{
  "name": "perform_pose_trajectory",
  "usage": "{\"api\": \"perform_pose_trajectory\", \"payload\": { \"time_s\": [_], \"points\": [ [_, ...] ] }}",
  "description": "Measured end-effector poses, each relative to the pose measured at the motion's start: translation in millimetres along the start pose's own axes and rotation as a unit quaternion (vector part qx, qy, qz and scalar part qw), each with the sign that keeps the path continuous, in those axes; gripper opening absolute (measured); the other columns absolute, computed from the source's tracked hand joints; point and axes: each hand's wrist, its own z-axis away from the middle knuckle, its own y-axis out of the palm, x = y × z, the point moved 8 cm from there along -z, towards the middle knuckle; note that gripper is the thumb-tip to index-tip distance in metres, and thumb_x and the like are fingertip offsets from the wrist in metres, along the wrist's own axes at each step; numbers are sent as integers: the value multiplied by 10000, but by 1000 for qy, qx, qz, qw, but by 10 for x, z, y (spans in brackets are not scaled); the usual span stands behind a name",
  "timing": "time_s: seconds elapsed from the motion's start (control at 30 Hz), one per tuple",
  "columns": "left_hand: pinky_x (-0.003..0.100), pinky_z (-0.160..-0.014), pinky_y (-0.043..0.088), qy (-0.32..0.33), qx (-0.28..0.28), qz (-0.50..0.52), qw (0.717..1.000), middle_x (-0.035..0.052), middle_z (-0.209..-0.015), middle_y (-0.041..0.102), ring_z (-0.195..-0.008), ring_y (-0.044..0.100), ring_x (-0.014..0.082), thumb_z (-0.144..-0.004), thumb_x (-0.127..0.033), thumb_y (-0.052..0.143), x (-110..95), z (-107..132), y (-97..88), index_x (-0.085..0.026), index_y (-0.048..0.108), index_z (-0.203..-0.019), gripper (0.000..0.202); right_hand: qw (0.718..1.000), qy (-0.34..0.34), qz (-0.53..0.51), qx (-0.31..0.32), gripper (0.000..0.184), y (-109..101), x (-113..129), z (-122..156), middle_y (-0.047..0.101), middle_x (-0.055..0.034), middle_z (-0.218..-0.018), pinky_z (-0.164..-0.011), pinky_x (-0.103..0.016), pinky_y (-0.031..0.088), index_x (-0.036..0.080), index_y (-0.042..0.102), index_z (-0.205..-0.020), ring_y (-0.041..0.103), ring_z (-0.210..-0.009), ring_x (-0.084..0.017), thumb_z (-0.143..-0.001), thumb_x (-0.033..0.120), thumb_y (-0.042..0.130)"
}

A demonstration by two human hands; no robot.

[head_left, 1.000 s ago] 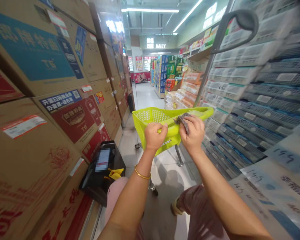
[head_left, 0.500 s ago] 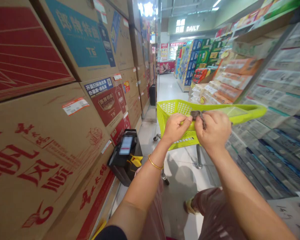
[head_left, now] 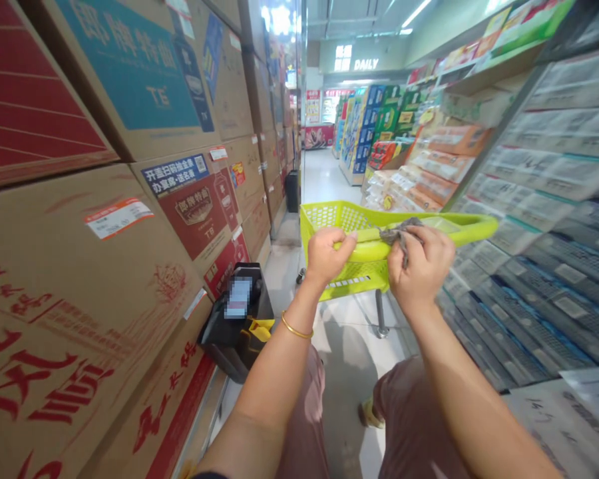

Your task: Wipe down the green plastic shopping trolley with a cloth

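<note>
A lime-green shopping cart point(head_left: 347, 269) stands in the aisle in front of me, its handle bar point(head_left: 369, 251) crossing the view between my hands. My left hand point(head_left: 327, 254) is closed around the left part of that bar, thumb lying along it. In my right hand point(head_left: 422, 266) is a crumpled grey cloth point(head_left: 402, 233), pressed against the bar; the fingers are wrapped over it. Part of the cloth hangs loose to the left of the knuckles. A gold bangle point(head_left: 297, 326) circles my left wrist.
Stacked cardboard cartons point(head_left: 124, 266) wall the left side. By them on the floor sits a black bin point(head_left: 259, 283) with a yellow part and a blurred screen patch. Shelves of packaged goods point(head_left: 554, 179) line the right. White tiled floor point(head_left: 327, 176) runs ahead to blue and green displays.
My right hand's grip on the cloth has shifted, and more of the cloth now spreads over the bar. My hands are farther apart. The whole view has swung slightly.
</note>
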Motion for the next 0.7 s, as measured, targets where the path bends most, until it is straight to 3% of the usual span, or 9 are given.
{"api": "perform_pose_trajectory", "payload": {
  "time_s": [0.13, 0.23, 0.33, 0.43, 0.7],
  "points": [
    [267, -579, 330, 8, -24, 16, 1000, -49, -497, 348, -529, 381, 106, -835, -332, 488, -3, -17, -16, -208, 325, -492, 399, 999, 40, -28, -10, 256, -2, 240, -31, 643, -106, -1063, -967, -458, 401, 205, 649, -1050, 511, -1118, -270, -869, 259, 475],
    [268, -550, 311, 2, -22, 11, 1000, -46, -481, 326, -513, 355, 108, -797, -312, 465, 29, -38, -33, -210, 286, -477, 381, 997, 19, -51, 46, 276, 106, 540, -55, 658, -75, -1088, -983, -432, 388, 246, 643, -1098, 508, -1132, -259, -870, 268, 490],
    [267, -526, 300, -10, -17, 27, 999, -45, -479, 305, -504, 342, 108, -767, -307, 455, 72, -62, -70, -212, 277, -471, 358, 997, -8, -42, 59, 276, 144, 648, -58, 675, -56, -1077, -970, -403, 391, 260, 641, -1109, 509, -1127, -252, -868, 293, 511],
    [263, -509, 295, -33, -10, 40, 999, -44, -483, 305, -496, 340, 104, -756, -328, 479, 133, -78, -111, -209, 303, -460, 364, 997, -35, -36, 62, 264, 149, 534, -59, 681, -54, -1065, -967, -392, 392, 253, 648, -1091, 518, -1116, -236, -870, 297, 510],
    [261, -487, 271, -72, 7, 65, 995, -41, -476, 318, -483, 329, 100, -723, -335, 516, 304, -110, -228, -203, 334, -440, 362, 1000, -18, -3, 22, 192, 9, -167, -202, 691, -48, -964, -920, -400, 461, 232, 692, -930, 569, -1051, -234, -847, 265, 521]
  ]
}}
